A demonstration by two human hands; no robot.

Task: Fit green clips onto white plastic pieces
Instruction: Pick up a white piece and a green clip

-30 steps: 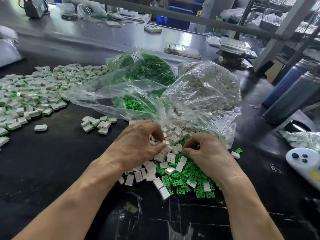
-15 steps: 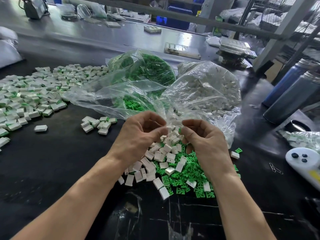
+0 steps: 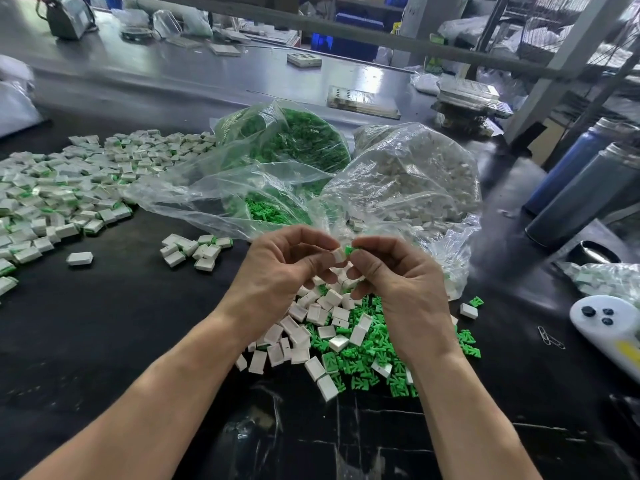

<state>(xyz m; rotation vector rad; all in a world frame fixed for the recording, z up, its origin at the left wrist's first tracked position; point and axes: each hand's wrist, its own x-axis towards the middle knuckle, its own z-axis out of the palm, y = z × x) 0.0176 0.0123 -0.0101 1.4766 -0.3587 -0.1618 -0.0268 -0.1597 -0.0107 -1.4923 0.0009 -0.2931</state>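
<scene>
Above the loose heap of parts (image 3: 332,336) on the black worktable (image 3: 104,341), a worker's left hand (image 3: 282,271) pinches a white plastic piece (image 3: 339,255) while the right hand (image 3: 398,275) pinches a green clip (image 3: 349,250) just right of it, the two parts touching or nearly so. The clip appears to point leftward into the piece, so the fit likely turns on a short push from the right hand. Finished pieces (image 3: 62,192) lie far left of the heap.
</scene>
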